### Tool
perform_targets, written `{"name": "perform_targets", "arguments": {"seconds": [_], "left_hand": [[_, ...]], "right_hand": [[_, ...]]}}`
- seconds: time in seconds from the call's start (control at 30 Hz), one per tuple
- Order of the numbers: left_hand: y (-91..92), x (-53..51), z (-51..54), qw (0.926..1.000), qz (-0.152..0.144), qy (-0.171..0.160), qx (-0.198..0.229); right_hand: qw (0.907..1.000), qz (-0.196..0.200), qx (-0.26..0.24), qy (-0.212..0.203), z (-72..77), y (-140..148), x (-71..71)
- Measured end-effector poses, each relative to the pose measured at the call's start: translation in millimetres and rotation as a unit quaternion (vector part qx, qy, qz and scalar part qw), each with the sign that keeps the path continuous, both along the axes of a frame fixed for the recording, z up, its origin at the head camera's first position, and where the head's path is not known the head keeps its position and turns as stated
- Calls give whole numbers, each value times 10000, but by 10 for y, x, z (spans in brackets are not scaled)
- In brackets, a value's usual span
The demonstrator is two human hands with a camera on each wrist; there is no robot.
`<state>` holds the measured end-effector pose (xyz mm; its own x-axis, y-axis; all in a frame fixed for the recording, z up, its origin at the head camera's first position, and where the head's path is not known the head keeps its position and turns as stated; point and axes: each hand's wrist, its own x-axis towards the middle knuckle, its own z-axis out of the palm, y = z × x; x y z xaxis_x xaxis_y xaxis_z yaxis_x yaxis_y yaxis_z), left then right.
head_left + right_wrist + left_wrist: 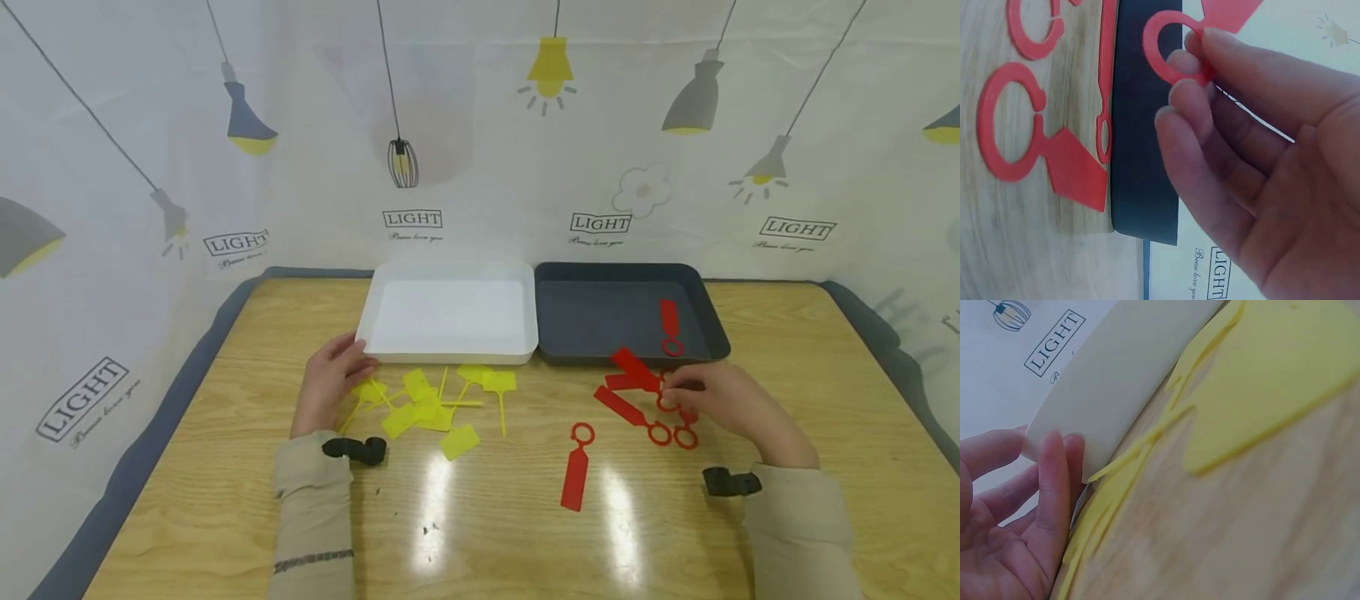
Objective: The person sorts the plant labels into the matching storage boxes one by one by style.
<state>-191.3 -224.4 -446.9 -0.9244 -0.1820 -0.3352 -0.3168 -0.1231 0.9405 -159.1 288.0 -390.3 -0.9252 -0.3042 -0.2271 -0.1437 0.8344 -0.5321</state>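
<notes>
My left hand [330, 383] holds the front left corner of a white tray [450, 352], its fingertips on the tray's wall. Several yellow tags [417, 408] with thin stems overlap on the table beside that hand. My right hand [723, 404] pinches a red tag [1229, 14] near its ring, just in front of the dark grey tray [555, 350]. Other red ring tags [618, 404] lie around the right fingers, partly hidden by them. One red tag [670, 315] lies inside the dark tray. Another red tag [575, 479] lies alone nearer the front.
The two trays stand side by side at the back of the wooden table [510, 550]. Behind them hangs a white cloth [487, 192] printed with lamps. Black wrist mounts [354, 450] sit at both sleeves.
</notes>
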Motion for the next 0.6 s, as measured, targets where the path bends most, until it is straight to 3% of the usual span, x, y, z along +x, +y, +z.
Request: {"name": "perform_targets", "arguments": {"seconds": [0.3, 0.6], "left_hand": [[-8, -6, -12, 10000, 11, 37, -2], [3, -5, -20, 10000, 28, 78, -1]], "right_hand": [[9985, -284, -118, 462, 0, 23, -14], [9932, -839, -259, 764, -4, 16, -17]]}}
